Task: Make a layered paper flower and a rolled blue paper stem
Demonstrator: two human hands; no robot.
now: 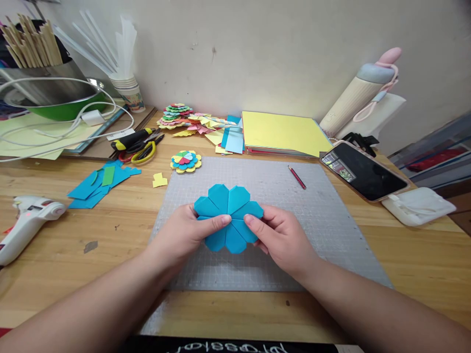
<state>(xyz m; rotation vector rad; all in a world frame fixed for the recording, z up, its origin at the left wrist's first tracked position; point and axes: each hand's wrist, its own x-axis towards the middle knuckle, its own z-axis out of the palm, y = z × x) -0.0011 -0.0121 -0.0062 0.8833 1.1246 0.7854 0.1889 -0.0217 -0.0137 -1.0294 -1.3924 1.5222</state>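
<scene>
From close above the table (412,255), the head camera looks forward and down toward the wall (235,63).

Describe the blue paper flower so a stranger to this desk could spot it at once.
Find the grey cutting mat on the wooden table. Over it, the left hand and right hand hold the blue paper flower between them. Unlike the smaller, many-coloured layered flower by the mat's far left corner, its visible face is plain blue.
</scene>
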